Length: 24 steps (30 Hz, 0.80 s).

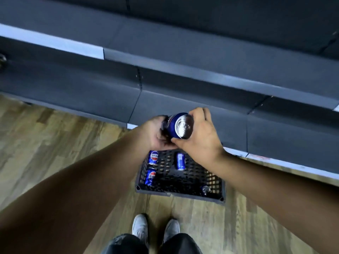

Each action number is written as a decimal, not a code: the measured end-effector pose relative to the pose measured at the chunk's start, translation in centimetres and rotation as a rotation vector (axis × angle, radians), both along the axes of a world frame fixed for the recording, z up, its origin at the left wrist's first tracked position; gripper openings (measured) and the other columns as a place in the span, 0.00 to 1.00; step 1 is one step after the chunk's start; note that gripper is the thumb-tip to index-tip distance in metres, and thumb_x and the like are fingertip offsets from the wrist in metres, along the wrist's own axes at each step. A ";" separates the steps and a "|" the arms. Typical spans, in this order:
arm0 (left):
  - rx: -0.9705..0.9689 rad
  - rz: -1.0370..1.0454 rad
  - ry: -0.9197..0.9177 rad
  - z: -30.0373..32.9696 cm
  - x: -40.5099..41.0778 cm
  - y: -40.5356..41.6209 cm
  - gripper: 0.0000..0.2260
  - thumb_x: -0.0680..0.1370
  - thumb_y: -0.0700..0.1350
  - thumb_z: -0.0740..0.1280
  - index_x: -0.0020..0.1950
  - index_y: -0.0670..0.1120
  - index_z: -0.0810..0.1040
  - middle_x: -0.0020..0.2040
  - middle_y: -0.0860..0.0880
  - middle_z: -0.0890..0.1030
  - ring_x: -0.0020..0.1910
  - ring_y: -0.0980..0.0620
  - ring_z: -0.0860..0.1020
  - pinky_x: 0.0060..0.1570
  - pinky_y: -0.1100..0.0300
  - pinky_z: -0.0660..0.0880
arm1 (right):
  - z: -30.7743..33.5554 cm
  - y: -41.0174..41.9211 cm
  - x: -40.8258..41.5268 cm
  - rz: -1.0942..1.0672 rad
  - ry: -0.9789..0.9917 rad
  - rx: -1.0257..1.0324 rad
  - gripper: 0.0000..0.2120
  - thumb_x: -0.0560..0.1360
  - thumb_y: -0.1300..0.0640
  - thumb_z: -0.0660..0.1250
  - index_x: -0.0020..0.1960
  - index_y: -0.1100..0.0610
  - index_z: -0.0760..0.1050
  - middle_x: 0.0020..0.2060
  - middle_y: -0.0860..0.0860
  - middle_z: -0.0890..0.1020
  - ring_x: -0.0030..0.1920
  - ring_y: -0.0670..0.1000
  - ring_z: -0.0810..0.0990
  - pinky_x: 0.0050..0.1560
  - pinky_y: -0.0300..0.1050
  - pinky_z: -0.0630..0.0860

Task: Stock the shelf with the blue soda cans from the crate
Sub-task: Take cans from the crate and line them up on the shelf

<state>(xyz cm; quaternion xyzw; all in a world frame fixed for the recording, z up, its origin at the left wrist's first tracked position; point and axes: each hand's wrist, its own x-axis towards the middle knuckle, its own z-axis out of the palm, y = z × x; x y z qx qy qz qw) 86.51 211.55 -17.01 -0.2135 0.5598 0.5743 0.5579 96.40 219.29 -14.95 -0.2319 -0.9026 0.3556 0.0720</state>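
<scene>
Head view shows both hands, the left hand [157, 133] and right hand [200, 136], curled round one blue can [180, 125] held above the crate [211, 182] (four cans [180, 161] lie inside). This looks like mid-transfer; next, the can needs lifting onto the dark shelf [201, 57] and setting upright.

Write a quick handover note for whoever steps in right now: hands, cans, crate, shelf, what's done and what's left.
Hands: left hand and right hand both grip one blue can, held above the crate.
Crate: sits on the floor in front of the shelf; four cans still inside, three lying down, one at the near right corner.
Shelf: no cans visible on it in this view.
Left: place the held can, then the four in the crate.
</scene>
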 end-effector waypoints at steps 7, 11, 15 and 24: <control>0.075 0.050 0.122 10.5 2.6 0.8 0.15 0.78 0.54 0.60 0.43 0.43 0.76 0.27 0.46 0.81 0.35 0.48 0.77 0.35 0.57 0.74 | 8.1 0.3 3.2 0.079 0.212 0.188 0.28 0.63 0.62 0.77 0.58 0.64 0.69 0.57 0.55 0.69 0.55 0.58 0.74 0.51 0.42 0.70; 0.135 0.084 0.241 15.5 4.3 0.8 0.16 0.79 0.54 0.58 0.42 0.44 0.75 0.25 0.47 0.79 0.33 0.49 0.77 0.34 0.59 0.73 | 11.3 0.4 4.8 0.107 0.370 0.316 0.29 0.60 0.63 0.79 0.57 0.67 0.70 0.58 0.61 0.72 0.55 0.62 0.76 0.51 0.44 0.74; 0.253 0.110 0.247 19.4 5.6 0.3 0.19 0.78 0.59 0.61 0.50 0.43 0.76 0.34 0.44 0.82 0.33 0.46 0.80 0.34 0.55 0.78 | 14.0 0.8 5.9 0.213 0.559 0.520 0.37 0.57 0.63 0.81 0.58 0.59 0.64 0.58 0.53 0.65 0.55 0.61 0.77 0.49 0.46 0.77; 0.423 0.103 0.338 24.4 6.2 -0.6 0.21 0.71 0.60 0.70 0.48 0.43 0.77 0.38 0.44 0.82 0.35 0.46 0.81 0.34 0.55 0.79 | 18.1 0.8 6.5 0.292 0.770 0.742 0.37 0.55 0.67 0.79 0.59 0.60 0.65 0.59 0.56 0.66 0.59 0.58 0.69 0.60 0.52 0.70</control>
